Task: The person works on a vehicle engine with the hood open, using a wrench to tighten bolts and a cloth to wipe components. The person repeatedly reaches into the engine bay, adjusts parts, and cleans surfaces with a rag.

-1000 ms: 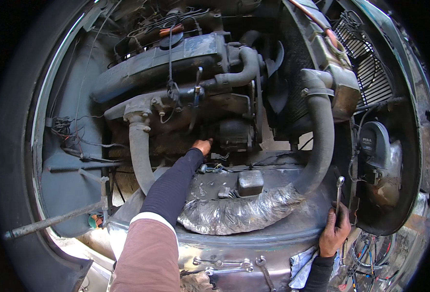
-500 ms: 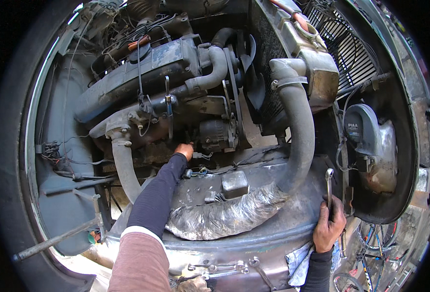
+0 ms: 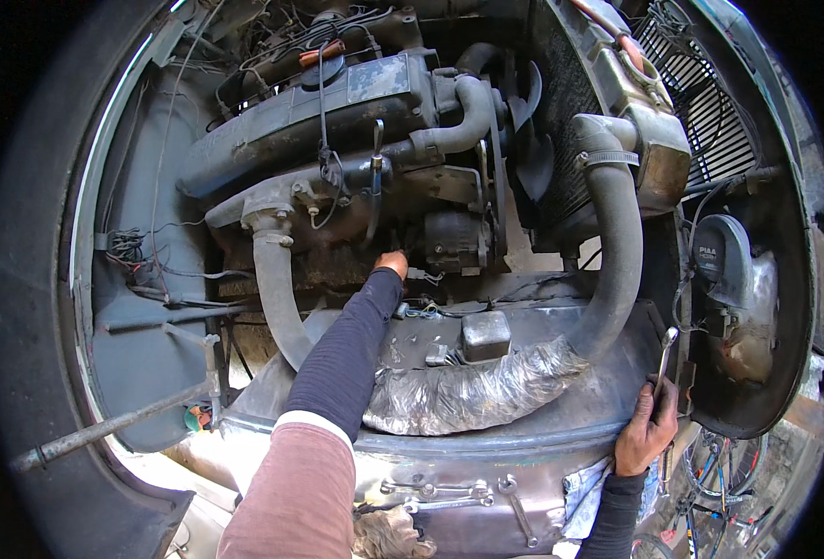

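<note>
My left hand [image 3: 393, 265] reaches deep into the engine bay, just left of the alternator [image 3: 452, 240] and below the engine block. Its fingertips disappear into the dark there, so what they touch is hidden. On the right, over the front edge of the bay, my right hand [image 3: 646, 430] is closed round a wrench [image 3: 666, 358] that points upward, ring end on top. Between my arms lies a thick hose wrapped in silvery foil [image 3: 477, 389]. A small metal box [image 3: 485, 335] sits behind it, with a wire connector [image 3: 421, 275] close to my left hand.
Several wrenches [image 3: 440, 494] lie on the front panel, with a cloth [image 3: 584, 494] to their right and a glove-like rag [image 3: 391, 533] nearby. A large grey hose [image 3: 617, 242] rises at right beside the fan [image 3: 533, 140]. A horn [image 3: 724, 261] and a bicycle [image 3: 719, 466] are further right.
The whole view has shifted, so the engine sits further right in it. My left hand stays beside the alternator, and my right hand still grips the wrench, now slightly more tilted.
</note>
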